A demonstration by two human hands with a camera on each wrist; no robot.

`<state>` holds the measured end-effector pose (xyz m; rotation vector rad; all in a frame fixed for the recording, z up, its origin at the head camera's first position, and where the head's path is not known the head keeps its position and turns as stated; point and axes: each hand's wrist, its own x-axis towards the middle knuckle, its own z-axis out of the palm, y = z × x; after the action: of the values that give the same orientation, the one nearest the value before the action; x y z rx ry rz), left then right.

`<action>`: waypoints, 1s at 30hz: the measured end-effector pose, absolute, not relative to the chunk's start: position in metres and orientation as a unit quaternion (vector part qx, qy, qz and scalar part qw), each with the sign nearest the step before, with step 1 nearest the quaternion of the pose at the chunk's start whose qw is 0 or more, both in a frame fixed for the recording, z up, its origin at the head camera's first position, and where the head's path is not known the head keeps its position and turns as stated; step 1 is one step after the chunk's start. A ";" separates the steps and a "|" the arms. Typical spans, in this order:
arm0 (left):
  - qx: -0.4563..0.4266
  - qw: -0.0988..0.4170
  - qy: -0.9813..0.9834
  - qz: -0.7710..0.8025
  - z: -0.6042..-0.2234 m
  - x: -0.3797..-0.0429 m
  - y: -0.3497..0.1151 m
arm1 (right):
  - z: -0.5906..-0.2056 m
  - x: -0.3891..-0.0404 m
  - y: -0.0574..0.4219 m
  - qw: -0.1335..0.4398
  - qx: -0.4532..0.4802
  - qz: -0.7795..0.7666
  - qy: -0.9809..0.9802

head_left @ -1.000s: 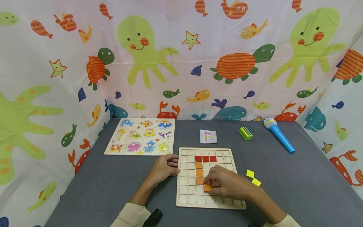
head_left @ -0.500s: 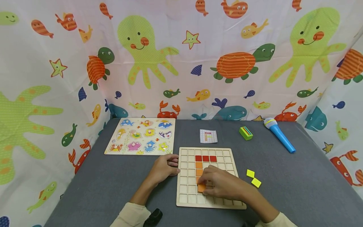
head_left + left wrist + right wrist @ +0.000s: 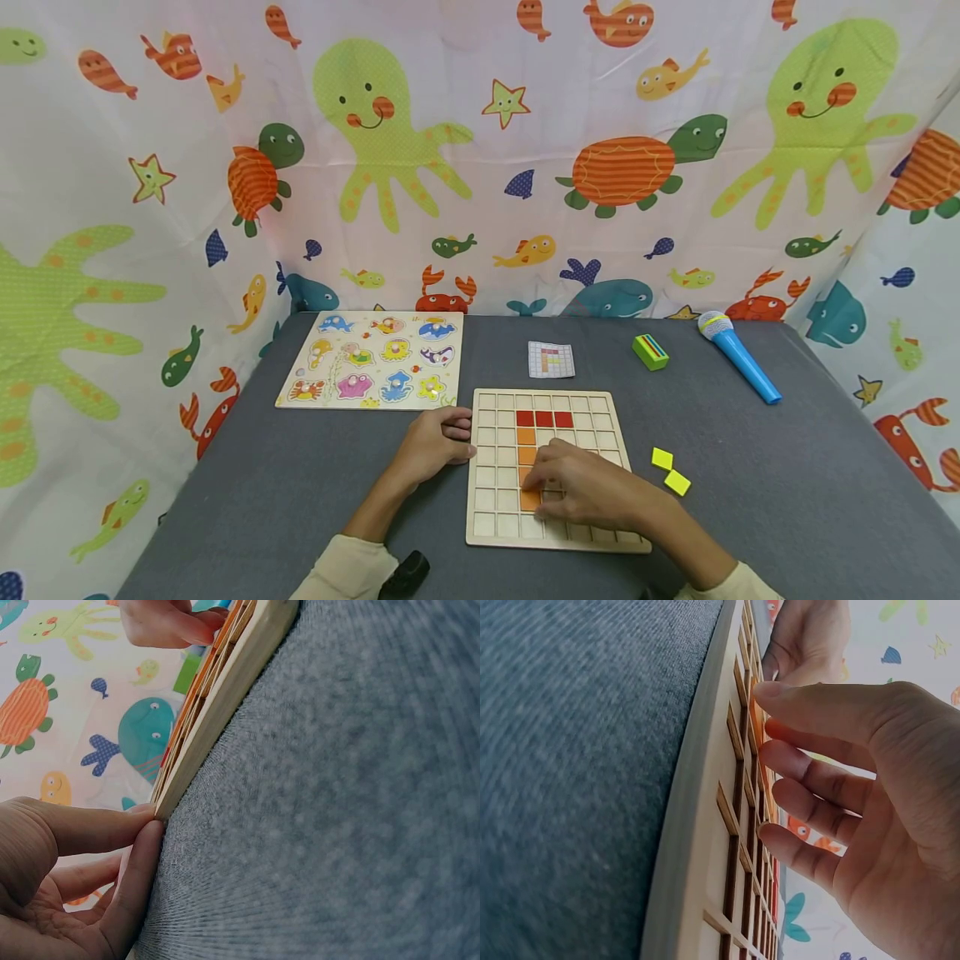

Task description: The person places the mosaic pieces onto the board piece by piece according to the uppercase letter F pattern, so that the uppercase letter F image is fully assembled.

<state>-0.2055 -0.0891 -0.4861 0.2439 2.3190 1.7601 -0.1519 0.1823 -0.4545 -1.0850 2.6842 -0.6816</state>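
A wooden grid board (image 3: pixel 507 525) lies on the table. Three red tiles (image 3: pixel 544 419) stand in a row near its top, with a column of orange tiles (image 3: pixel 527 436) running down from the left one. My left hand (image 3: pixel 435 442) holds the board's left edge with thumb and fingertips. Over the board, my right hand (image 3: pixel 588 483) has its index fingertip at the lowest orange tile (image 3: pixel 529 501), which sits in a cell under the column. The thumb is to the right of that tile, with a gap between; the right wrist view shows the fingers loosely bent.
Two yellow tiles (image 3: pixel 677 482) lie right of the board. Behind it are a pattern card (image 3: pixel 551 361) and a green striped block (image 3: pixel 650 353). A blue toy microphone (image 3: pixel 742 358) lies at the far right, and a sea-animal peg puzzle (image 3: pixel 375 362) at the back left.
My right hand has carried the lowest orange tile left, into line under the orange column. Its thumb has since come away from the tile. My left hand has stayed at the board's edge.
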 end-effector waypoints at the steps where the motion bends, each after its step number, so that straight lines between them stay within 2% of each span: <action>1: 0.083 0.110 0.788 0.600 -0.486 -0.205 -0.089 | -0.454 -0.152 0.182 0.084 -0.364 -0.227 0.900; 8: 0.082 0.112 0.788 0.599 -0.486 -0.205 -0.089 | -0.452 -0.151 0.192 0.089 -0.354 -0.248 0.897; 15: 0.081 0.111 0.789 0.599 -0.485 -0.205 -0.089 | -0.448 -0.149 0.214 0.097 -0.307 -0.270 0.908; 30: 0.078 0.114 0.789 0.599 -0.483 -0.205 -0.090 | -0.449 -0.141 0.279 0.074 -0.236 -0.295 0.923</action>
<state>-0.2052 -0.0896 -0.4833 0.2285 2.3125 1.7576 -0.1408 0.2789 -0.4488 -0.7076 2.7719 -0.8845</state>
